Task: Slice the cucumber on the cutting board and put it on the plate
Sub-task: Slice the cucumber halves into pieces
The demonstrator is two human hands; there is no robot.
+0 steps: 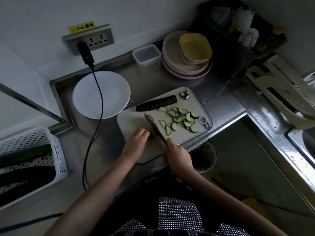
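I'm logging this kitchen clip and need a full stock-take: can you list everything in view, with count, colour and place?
cutting board: one, pale grey, counter centre
cucumber half: one, dark green, board's far edge
cucumber slices: many, green-edged, board's right part
cucumber stub: one, dark, under the left fingers
knife: one, dark blade, on the board
white plate: one, left of the board
stacked plates: several, pale and pink, back of counter
yellow bowl: one, atop the stack
clear box: one, left of the stack
basket: one, white, far left, holding cucumbers
wall socket: one, grey, black plug and cable
left hand: holds the stub
right hand: grips the knife
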